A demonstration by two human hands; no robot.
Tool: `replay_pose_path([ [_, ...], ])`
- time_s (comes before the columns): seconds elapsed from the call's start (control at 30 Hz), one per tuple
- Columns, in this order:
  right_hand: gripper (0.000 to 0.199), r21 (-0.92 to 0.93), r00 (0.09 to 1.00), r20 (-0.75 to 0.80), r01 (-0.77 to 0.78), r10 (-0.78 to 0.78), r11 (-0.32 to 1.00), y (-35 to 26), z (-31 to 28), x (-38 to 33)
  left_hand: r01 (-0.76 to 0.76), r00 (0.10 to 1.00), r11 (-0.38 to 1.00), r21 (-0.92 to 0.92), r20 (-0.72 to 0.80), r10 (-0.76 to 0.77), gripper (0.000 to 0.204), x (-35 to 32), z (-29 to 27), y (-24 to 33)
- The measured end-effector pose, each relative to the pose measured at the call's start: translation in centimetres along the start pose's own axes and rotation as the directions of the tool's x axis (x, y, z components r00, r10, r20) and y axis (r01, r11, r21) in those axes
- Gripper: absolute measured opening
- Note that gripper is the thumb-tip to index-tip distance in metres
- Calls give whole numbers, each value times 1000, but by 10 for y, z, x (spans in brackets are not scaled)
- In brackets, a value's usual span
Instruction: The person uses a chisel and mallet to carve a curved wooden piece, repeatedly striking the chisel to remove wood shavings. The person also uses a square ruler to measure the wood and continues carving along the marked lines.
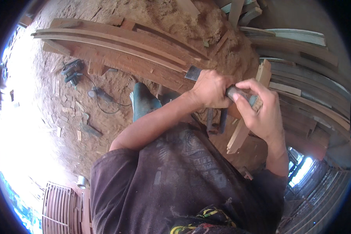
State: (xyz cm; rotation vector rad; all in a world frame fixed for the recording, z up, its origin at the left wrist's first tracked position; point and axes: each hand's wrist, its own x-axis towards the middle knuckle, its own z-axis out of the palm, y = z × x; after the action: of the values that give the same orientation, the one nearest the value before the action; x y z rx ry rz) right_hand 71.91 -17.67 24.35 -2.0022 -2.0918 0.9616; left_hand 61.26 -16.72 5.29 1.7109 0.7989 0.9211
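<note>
A chisel (193, 73) with a wide, flat, dark metal blade lies across the front of my body, its blade pointing left. My left hand (212, 89) is closed in a fist around its middle. At the other end, the thumb and forefinger of my right hand (263, 111) pinch the rounded, worn handle tip. Just beyond the blade, a long reddish wooden beam (160, 73) runs to the far left, with narrower curved strips (117, 40) on it. Beneath my right hand passes a pale wooden post (240, 136), partly hidden by the hand.
Stacked boards (300, 70) fill the right side. On the sawdust-covered ground at left lie a corded power tool (71, 72), a second dark tool (99, 94) and scattered wood offcuts (68, 110). A metal can (81, 181) stands near a slatted wooden frame (58, 206) at lower left.
</note>
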Motion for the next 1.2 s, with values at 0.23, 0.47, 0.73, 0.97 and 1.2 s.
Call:
replay_pose_path([
  [0.23, 10, 34, 996, -25, 87, -86, 996, 30, 7, 15, -27, 999, 1000, -3, -23, 27, 31, 3, 2, -15],
  [0.47, 10, 199, 960, -249, 176, -124, 964, 118, 47, -20, -8, 986, 969, 247, 162, -33, 38, -3, 32, -17],
  [0.73, 8, 166, 921, -302, 307, -248, 937, 105, 48, -15, -98, 993, 949, 299, -28, 112, 31, -6, 23, -21],
  [0.97, 7, 288, 895, -365, 370, -256, 883, 155, 71, -17, -159, 986, 890, 426, 22, 165, 31, -7, 43, -27],
  [1.2, 9, 431, 923, -352, 306, -155, 849, 177, 101, -23, -139, 990, 801, 582, 101, 98, 29, -15, 46, -44],
])
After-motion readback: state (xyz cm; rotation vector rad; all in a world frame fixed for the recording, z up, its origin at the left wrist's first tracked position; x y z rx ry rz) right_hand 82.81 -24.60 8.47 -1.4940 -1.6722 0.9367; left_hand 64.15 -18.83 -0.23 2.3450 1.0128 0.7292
